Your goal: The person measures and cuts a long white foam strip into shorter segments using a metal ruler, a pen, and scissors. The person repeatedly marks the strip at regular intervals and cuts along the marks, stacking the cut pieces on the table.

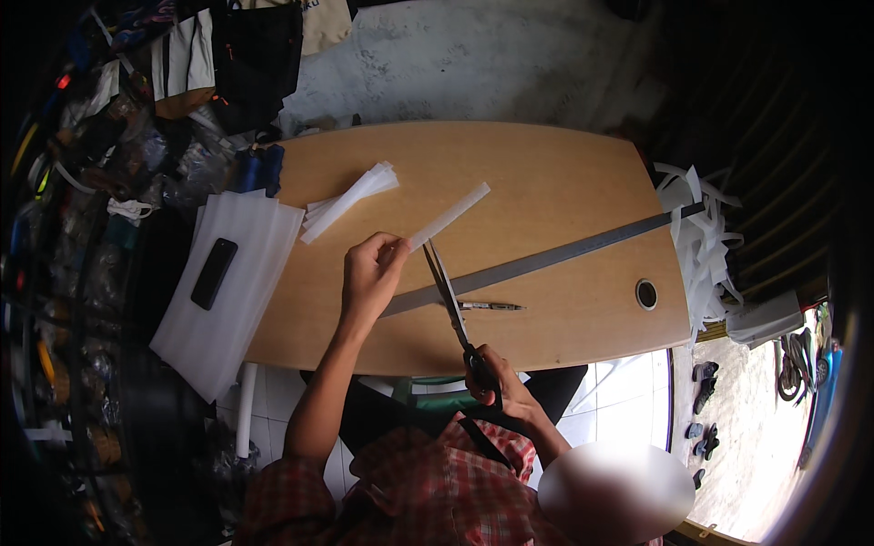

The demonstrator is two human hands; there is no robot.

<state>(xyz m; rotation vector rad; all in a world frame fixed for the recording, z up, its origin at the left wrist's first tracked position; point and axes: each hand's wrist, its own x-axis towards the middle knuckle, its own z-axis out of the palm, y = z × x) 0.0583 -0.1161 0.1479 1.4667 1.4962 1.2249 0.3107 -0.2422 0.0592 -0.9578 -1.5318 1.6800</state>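
A narrow white strip (452, 215), which looks like foam, is pinched at its near end by my left hand (375, 270) above the table. My right hand (501, 387) grips a pair of scissors (452, 305) by the black handles, its long blades pointing up and away. The blade tips are close to the strip, just beside my left fingers; whether they touch it I cannot tell. Under the scissors a long grey metal ruler (546, 263) lies slantwise on the table, and a pen (492, 306) lies near the blades.
The wooden table (546, 164) has a round grommet (645, 293) at its right. White foam sheets (241, 264) overhang the left edge, with a black phone (214, 274) on top. A small stack of cut strips (350, 200) lies beyond. Loose white strips (706, 255) hang at the right edge.
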